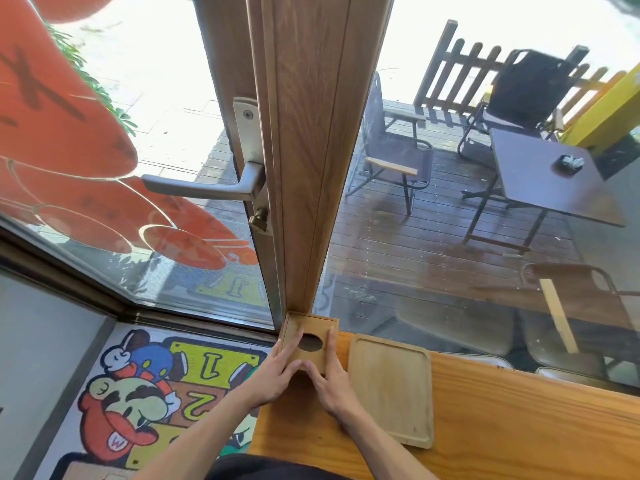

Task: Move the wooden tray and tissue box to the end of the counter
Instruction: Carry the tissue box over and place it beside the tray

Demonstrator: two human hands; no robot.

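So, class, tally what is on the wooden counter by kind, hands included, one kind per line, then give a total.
Tissue box: 1
Wooden tray: 1
Hands, left and right, both holding the tissue box: 2
Total: 4

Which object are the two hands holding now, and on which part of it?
Both hands hold the wooden tissue box: the left hand on its left side, the right hand on its right side, thumbs at the near edge. The wooden tray lies untouched beside it.
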